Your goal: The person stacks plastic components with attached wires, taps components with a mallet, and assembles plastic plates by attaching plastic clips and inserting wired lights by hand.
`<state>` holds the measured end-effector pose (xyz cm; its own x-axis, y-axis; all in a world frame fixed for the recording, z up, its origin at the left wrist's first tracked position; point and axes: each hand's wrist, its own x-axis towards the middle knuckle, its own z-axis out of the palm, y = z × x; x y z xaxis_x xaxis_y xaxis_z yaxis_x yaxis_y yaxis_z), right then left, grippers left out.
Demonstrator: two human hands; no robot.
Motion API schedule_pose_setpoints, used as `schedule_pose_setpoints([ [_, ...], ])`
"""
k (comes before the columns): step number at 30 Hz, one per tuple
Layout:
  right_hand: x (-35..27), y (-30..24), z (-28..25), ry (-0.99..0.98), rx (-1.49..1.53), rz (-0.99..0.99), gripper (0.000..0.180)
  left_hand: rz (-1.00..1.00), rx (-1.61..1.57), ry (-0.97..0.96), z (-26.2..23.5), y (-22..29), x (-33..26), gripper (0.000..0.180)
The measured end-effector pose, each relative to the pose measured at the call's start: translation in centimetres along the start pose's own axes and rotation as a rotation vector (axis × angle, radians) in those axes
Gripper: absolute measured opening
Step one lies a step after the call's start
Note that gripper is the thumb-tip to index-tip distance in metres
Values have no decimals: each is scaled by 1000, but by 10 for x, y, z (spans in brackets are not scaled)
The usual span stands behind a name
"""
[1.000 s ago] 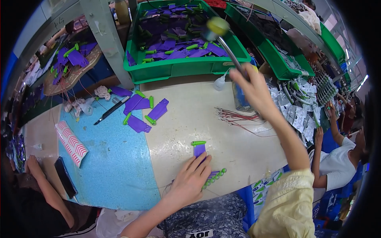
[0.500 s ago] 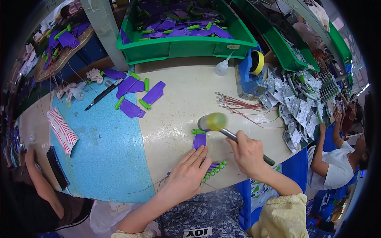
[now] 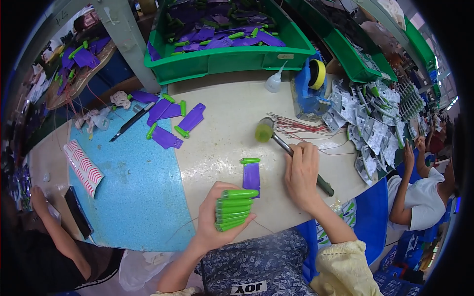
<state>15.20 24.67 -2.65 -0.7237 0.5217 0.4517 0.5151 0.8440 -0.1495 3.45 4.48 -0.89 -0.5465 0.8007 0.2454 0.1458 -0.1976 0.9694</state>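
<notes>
Green ends of stacked pieces (image 3: pixel 234 209) show in the left hand (image 3: pixel 209 229), which clasps them; the right hand (image 3: pixel 302 173) lies over the handle of the mallet (image 3: pixel 282 143); whether it grips, I cannot tell; one purple piece (image 3: pixel 251 175) lies on the table (image 3: pixel 217 129), between the hands.

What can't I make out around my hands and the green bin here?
All in the head view:
- Behind the green pieces: hidden by them and the left hand.
- Mid-handle of the hammer: covered by the right hand.
- Far side of the bin: cut off by the top edge.
</notes>
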Motion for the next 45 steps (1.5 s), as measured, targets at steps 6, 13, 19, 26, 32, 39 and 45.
schedule_pose_setpoints([
  [6, -16, -63, 4, -133, 213, 93, 50, 74, -19, 100, 13, -18, -10, 87],
  [13, 0, -79, -58, -189, 1322, 185, 25, 109, 33, 132, 19, -21, -15, 99],
  [19, -2, -76, -56, -149, 1237, 30, 29, 245, 87, 93, 23, -22, 3, 100],
  [26, -2, -69, -59, -158, 1101, 27, 31, 44, -99, 81, 29, -29, -6, 90],
  [32, 1, -73, -61, -237, 1215, -51, 53, -102, -229, 108, 35, -12, 2, 78],
  [39, -9, -72, -53, -171, 1062, 25, 60, -234, -326, 204, 46, -10, -7, 67],
  [45, 8, -50, -43, -245, 1319, -17, 39, -121, -148, 167, 45, -7, -1, 70],
])
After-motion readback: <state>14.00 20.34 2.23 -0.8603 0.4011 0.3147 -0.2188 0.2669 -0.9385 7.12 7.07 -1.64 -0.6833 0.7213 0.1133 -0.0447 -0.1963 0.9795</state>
